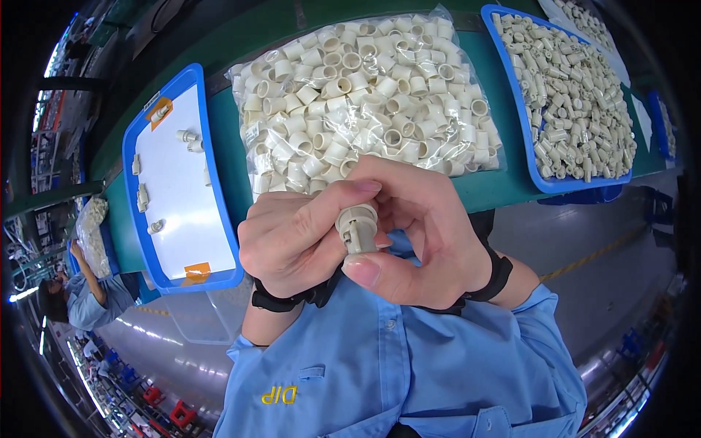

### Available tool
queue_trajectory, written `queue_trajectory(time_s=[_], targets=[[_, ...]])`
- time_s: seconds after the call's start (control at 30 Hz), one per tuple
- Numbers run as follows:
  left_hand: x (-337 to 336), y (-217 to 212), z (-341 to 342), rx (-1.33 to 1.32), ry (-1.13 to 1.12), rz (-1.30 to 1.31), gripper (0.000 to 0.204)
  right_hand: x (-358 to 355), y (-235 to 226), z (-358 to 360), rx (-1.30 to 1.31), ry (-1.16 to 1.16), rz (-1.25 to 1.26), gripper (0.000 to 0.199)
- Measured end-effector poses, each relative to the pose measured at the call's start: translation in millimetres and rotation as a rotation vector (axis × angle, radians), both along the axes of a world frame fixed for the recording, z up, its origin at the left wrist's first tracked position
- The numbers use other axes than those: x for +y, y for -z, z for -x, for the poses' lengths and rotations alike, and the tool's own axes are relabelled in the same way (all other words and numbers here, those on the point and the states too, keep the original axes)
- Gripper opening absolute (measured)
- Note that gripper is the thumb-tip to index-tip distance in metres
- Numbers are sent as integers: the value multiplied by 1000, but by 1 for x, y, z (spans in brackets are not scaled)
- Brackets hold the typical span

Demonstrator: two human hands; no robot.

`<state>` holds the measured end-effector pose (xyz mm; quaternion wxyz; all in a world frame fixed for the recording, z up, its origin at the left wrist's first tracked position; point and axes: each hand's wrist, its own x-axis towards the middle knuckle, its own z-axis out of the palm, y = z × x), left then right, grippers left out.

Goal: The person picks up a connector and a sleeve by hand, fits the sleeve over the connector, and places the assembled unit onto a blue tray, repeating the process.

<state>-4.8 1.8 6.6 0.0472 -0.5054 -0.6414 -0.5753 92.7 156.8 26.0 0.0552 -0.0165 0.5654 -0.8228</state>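
Where hands (288,241) (438,244) meet, slotted plastic cylinder (360,231), smooth.

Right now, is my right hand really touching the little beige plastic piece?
Touching. In the head view, the thumb of the right hand lies against the lower end of the beige plastic piece, no gap showing.

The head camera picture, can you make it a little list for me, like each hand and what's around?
Left hand: holding a pale plastic piece
Right hand: holding the same piece
Beyond hands: clear bag of pale rings
Left side: white-lined blue tray, few parts
Right side: heaped blue tray
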Motion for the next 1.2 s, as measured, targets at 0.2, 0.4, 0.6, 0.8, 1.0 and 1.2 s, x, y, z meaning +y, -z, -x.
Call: queue_trajectory(time_s=[0.2, 0.4, 0.6, 0.8, 1.0, 1.2], targets=[[4, -9, -4, 88, -41, 43, 37, -10, 11, 4, 116, 183, 14, 33], [7, -8, -6, 159, -83, 78, 37, -8, 15, 3, 132, 219, 12, 31], [6, -4, -5, 197, -126, 163, 35, 4, 16, 0, 7, 102, 6, 32], [-11, 0, -7, -3, -200, 174, 30, 30, 19, -4, 117, 112, -330, 37], [-40, -11, 3, 13, -299, 116, 26, 165, 43, -29, 11, 849, -1146, 19], [-38, -24, 4, 59, -224, 50, 37, 219, 60, -38, -249, 608, -1745, 22]])
